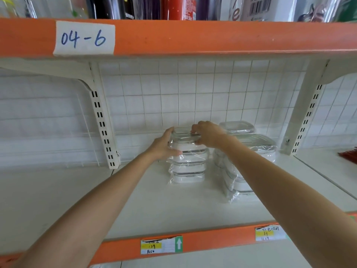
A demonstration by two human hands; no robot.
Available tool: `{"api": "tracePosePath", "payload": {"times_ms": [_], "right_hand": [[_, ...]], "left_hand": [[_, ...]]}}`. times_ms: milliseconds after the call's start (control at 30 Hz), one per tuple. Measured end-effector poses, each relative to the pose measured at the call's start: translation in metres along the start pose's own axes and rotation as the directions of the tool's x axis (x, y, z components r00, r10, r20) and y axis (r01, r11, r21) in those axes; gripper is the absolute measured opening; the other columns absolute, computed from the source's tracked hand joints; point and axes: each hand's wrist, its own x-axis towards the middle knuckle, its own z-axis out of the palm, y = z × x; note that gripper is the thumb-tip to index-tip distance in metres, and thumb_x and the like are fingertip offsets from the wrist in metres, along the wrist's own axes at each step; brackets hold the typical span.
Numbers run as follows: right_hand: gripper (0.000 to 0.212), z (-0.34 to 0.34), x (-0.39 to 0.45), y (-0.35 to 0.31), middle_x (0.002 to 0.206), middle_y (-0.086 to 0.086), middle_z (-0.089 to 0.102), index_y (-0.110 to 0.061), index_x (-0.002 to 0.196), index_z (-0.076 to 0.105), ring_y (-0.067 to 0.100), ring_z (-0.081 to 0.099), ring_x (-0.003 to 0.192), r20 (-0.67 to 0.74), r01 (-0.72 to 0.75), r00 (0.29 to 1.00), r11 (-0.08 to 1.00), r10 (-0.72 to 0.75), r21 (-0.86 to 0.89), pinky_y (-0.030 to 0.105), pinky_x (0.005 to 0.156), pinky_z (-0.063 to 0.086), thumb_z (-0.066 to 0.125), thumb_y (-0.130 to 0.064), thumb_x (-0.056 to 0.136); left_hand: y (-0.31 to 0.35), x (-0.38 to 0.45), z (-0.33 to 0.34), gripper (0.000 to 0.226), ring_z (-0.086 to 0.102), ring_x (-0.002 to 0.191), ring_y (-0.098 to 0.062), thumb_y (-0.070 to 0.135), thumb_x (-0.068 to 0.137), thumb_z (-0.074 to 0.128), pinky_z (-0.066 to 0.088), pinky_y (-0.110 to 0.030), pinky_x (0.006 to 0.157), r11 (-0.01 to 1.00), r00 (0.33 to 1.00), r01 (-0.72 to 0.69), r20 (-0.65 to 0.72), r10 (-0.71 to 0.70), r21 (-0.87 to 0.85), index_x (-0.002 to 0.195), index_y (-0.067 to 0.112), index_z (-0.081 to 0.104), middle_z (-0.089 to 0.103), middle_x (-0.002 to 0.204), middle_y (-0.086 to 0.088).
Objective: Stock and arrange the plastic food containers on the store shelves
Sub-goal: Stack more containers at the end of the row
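Both hands seat the top clear-lidded white plastic container (pixel 185 139) on a wrapped stack (pixel 188 165) near the white shelf's (pixel 154 206) back edge.
Left hand (pixel 164 146) curls round its side, right hand (pixel 207 135) pinches the lid — next, squaring it likely calls for a gentle release.

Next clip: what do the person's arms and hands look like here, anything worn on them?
Both arms are bare from the frame edge to the wrists: no sleeves show. The left hand and right hand wear no gloves, and no watch, bracelet or ring is visible.

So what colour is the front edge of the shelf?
Orange front edge, head view.
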Motion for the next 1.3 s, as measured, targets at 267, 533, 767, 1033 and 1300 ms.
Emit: {"api": "tracePosePath", "payload": {"times_ms": [267,533,767,1033,1300], "right_hand": [[0.037,-0.001,0.007,0.0,0.121,0.006,0.054,-0.017,0.125,0.053,0.025,0.051,0.113,0.01,-0.055,0.998,0.998,0.055,0.014,0.035,0.086,0.046,0.062,-0.02,0.089],[0.034,0.008,0.016,0.007,0.118,0.007,0.055,-0.016,0.126,0.051,0.026,0.051,0.111,-0.041,-0.084,0.996,0.994,0.082,-0.065,0.033,0.078,0.045,0.053,-0.007,0.093],[0.033,0.005,0.01,0.011,0.122,0.005,0.052,-0.017,0.126,0.05,0.024,0.044,0.118,-0.063,-0.024,0.998,0.992,0.016,-0.124,0.032,0.085,0.038,0.053,-0.014,0.094],[0.036,0.003,-0.013,-0.011,0.127,0.008,0.046,-0.01,0.124,0.048,0.024,0.042,0.119,-0.214,0.186,0.951,0.965,-0.224,-0.186,0.033,0.092,0.035,0.051,-0.012,0.089],[0.038,0.01,-0.054,-0.044,0.131,0.007,0.05,-0.015,0.128,0.051,0.025,0.047,0.121,0.198,0.387,0.909,0.92,-0.368,-0.068,0.03,0.09,0.038,0.054,-0.02,0.09]], "left_hand": [[0.006,0.004,0.008,0.09,0.044,0.1,-0.01,0.022,0.08,0.075,0.037,-0.016,0.075,0.998,0.998,0.039,-0.056,-0.041,-0.045,0.149,0.029,0.018,0.044,0.109,0.003],[0.01,0.018,0.021,0.088,0.046,0.107,-0.014,0.016,0.081,0.073,0.04,-0.02,0.079,0.993,0.992,0.067,-0.099,-0.077,-0.1,0.149,0.029,0.018,0.05,0.13,-0.004],[0.016,0.012,0.012,0.09,0.053,0.113,-0.033,0.037,0.085,0.067,0.042,-0.029,0.082,0.951,0.991,0.127,-0.083,-0.107,0.28,0.151,0.035,0.006,0.054,0.128,-0.015],[0.021,-0.024,0.006,0.073,0.051,0.115,-0.032,0.044,0.087,0.059,0.042,-0.036,0.081,0.749,0.988,0.152,-0.097,-0.116,0.645,0.144,0.015,0.023,0.046,0.128,-0.012],[0.007,-0.085,-0.022,0.045,0.047,0.12,-0.024,0.037,0.092,0.053,0.042,-0.033,0.094,0.658,0.975,0.114,0.044,-0.218,0.745,0.134,0.022,0.047,0.047,0.132,-0.006]]}}
